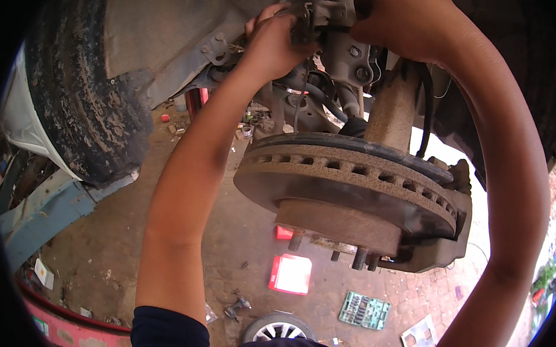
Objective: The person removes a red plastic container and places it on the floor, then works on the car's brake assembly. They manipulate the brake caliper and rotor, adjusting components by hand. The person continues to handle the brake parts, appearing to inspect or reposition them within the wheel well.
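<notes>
- Both hands are raised at the top of the view, at the bracket. The left hand (277, 45) has its fingers curled at the bracket's left side; the right hand (402, 22) bends round its upper right. Their fingertips are hidden, so I cannot tell what either grips.
- The tyre (66, 90) at the far left is well apart from the hands.
- The disc (346, 163) hangs tilted below the hands, still mounted, with no wheel on it.
- The caliper (442, 250) is also in place, at the disc's right edge.
- The bracket (347, 60), between the hands, still looks attached; whether any fastener is loose cannot be told.
- A wheel (280, 330) lies on the floor, partly hidden.
- The tool case (365, 310) lies right of it, apparently unused now.
- The studs (360, 258) stand bare, so wheel fitting appears undone.
</notes>
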The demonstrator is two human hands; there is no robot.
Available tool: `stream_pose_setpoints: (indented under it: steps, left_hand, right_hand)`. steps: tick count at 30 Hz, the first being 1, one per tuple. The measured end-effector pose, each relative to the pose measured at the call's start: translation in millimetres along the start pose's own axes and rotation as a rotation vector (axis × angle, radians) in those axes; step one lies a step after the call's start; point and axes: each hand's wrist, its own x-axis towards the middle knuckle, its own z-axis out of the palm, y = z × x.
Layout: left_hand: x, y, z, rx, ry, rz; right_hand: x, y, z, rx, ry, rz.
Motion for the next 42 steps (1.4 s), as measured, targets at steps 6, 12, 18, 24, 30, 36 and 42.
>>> stream_pose_setpoints:
  steps: [6,12,18,24,30,36,42]
  left_hand:
    - [-10.1,-6.0,24.4,-0.077,0.191,-0.014]
    - [-4.7,-6.3,13.0,-0.033,0.012,-0.029]
    - [-101.2,60.0,-49.3,-1.043,0.316,-0.44]
    - [-198.2,106.4,-62.5,-0.787,0.418,-0.22]
    - [-189.8,93.0,-58.0,-0.561,0.406,-0.014]
    - [-136.5,116.0,-71.1,-0.441,0.294,0.003]
    - [-98.6,62.4,-45.6,-1.064,0.684,-0.229]
  right_hand:
    - [5.0,-8.2,0.7,-0.137,0.01,-0.037]
    - [3.2,-15.2,-0.1,-0.188,0.044,-0.05]
    - [-4.2,-18.4,7.7,-0.111,0.134,-0.017]
    - [0.2,-5.8,45.6,0.014,0.516,-0.121]
    - [-13.2,-3.0,59.8,-0.018,0.628,-0.261]
    - [31.3,71.2,78.5,0.13,0.541,-0.15]
    - [35.5,80.2,80.6,0.173,0.423,-0.008]
